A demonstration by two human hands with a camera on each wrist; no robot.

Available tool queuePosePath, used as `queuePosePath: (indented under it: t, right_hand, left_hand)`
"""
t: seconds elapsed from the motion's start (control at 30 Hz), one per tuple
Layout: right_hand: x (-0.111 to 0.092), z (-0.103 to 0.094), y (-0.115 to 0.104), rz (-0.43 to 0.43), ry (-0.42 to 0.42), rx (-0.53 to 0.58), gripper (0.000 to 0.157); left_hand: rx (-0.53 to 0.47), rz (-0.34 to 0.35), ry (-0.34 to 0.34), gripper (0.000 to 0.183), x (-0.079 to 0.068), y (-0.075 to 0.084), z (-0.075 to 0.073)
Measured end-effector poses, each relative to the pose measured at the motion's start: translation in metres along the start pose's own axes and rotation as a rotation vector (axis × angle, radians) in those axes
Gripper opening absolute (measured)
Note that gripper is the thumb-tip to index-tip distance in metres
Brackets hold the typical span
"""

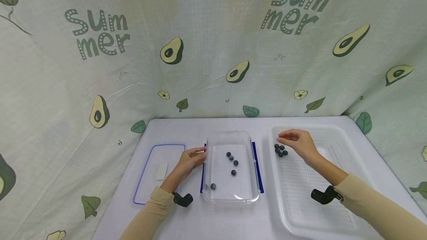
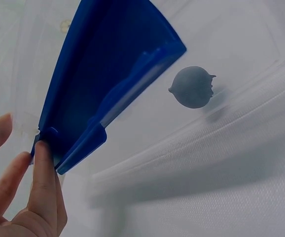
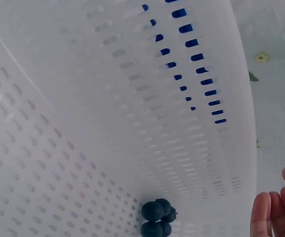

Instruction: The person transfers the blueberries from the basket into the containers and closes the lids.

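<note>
The blueberries (image 1: 280,154) look light, thin-skinned and apt to roll; a gentle pinch round the sides should suit. Five cluster in the white perforated basket (image 1: 300,195), frame right; five lie in the clear box (image 1: 247,184), lower centre. The right hand's (image 1: 298,143) fingers stand apart from its thumb; the left hand's (image 1: 188,161) extended fingers touch a blue latch (image 2: 103,59).

The left hand (image 1: 189,162) touches a clear container (image 1: 245,180); the right hand (image 1: 298,143) hovers over a white basket (image 1: 298,210).
</note>
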State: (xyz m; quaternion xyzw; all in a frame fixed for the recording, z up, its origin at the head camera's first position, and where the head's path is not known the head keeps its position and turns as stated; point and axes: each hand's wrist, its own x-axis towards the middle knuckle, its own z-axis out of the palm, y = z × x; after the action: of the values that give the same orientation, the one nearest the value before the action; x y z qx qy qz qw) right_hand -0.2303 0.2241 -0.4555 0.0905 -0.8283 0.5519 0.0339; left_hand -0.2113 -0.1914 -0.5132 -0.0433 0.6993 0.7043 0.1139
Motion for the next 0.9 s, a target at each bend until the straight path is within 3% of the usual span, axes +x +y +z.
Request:
queuePosePath:
  t: [0.43, 0.9]
  right_hand:
    - [0.004, -0.014, 0.042, 0.077, -0.016, -0.166, 0.034]
    - [0.010, -0.015, 0.074, 0.095, -0.044, -0.204, 0.032]
  left_hand:
    - [-0.002, -0.009, 0.029, 0.049, 0.005, 0.003, 0.006]
    - [-0.014, -0.008, 0.056, 0.046, 0.006, 0.002, 0.012]
